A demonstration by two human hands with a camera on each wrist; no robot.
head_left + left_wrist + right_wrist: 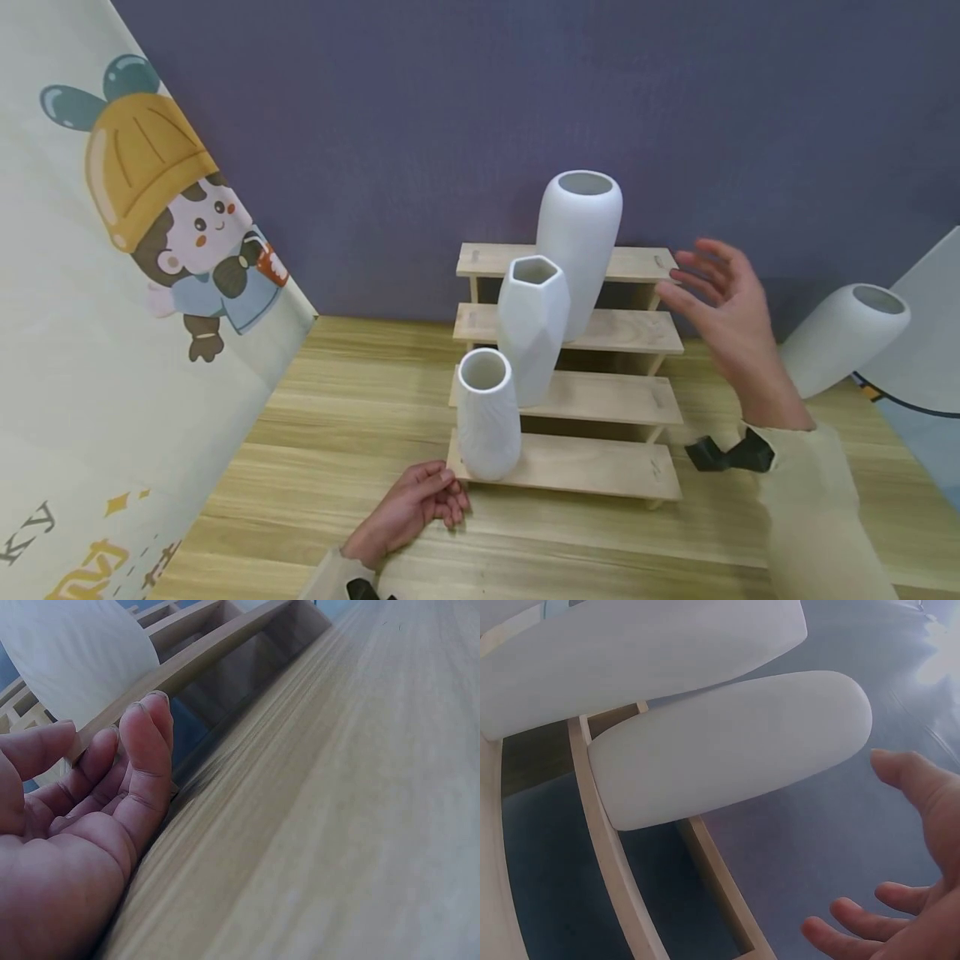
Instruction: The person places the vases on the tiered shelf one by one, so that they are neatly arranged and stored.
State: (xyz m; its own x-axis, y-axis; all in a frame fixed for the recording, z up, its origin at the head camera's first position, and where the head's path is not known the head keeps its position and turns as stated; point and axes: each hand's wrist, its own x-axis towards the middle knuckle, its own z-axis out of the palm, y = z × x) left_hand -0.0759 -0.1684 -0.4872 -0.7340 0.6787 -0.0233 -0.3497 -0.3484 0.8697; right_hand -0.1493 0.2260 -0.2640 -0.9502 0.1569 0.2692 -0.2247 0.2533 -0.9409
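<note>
Left fingers [146, 746] pinch lowest shelf [592, 462] by corner; right fingers [870, 922] spread, empty. Far-right vase [840, 342]: head view only.

On a pale wooden stepped stand [592, 464], a white faceted ceramic vase [532, 329] has a white rounded ceramic vase [582, 242] at one o'clock, a white cylindrical ceramic vase [489, 429] at seven.
</note>
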